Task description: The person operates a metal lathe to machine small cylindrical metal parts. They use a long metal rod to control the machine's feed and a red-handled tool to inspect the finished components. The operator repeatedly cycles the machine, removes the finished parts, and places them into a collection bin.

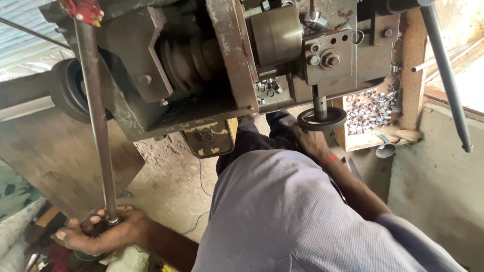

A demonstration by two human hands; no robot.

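One long steel rod (pixel 96 116) runs nearly upright down the left of the frame, from the machine's red-tipped top corner to the lower left, where the left hand (pixel 103 231) is wrapped shut around its bottom end. One round black handwheel (pixel 321 119) hangs under the lathe-like machine (pixel 201 65) at centre right; the right hand (pixel 310 141) reaches just below it, touching its rim, grip unclear. A wooden tray (pixel 403 75) of many small metal pieces sits at right.
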